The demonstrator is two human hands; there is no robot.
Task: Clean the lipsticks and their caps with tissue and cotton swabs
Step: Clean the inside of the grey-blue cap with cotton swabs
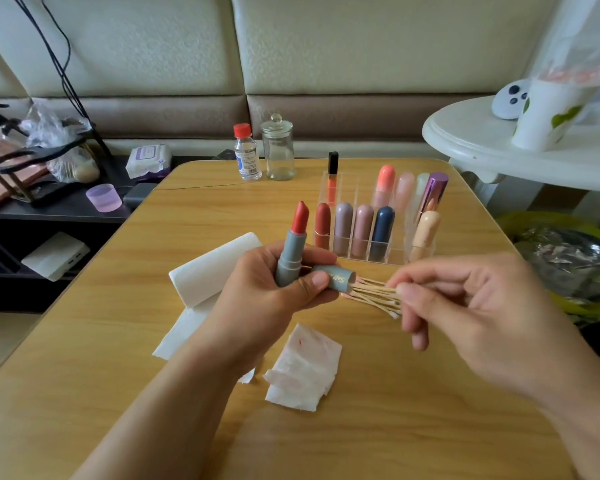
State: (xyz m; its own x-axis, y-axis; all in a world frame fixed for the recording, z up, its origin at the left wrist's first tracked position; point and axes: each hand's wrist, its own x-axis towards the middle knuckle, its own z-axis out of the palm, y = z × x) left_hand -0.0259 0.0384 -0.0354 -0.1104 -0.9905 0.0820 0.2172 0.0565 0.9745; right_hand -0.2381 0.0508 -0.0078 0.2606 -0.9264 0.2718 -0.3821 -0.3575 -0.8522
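The left hand (278, 282) holds the lipstick (293, 244) and cap (335, 278). The right hand (465, 303) pinches swabs (374, 294) beside the cap. Next, I think, one swab wipes inside it.

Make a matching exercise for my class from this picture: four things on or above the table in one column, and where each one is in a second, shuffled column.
Things:
1. open lipstick
2. grey cap
3. stained tissue
4. glass jar

Places:
A. lying flat on the table near the person
B. upright in the left hand
C. at the table's far edge, beside a small bottle
D. sideways in the left hand, open end toward the cotton swabs

Pairs: 1-B, 2-D, 3-A, 4-C
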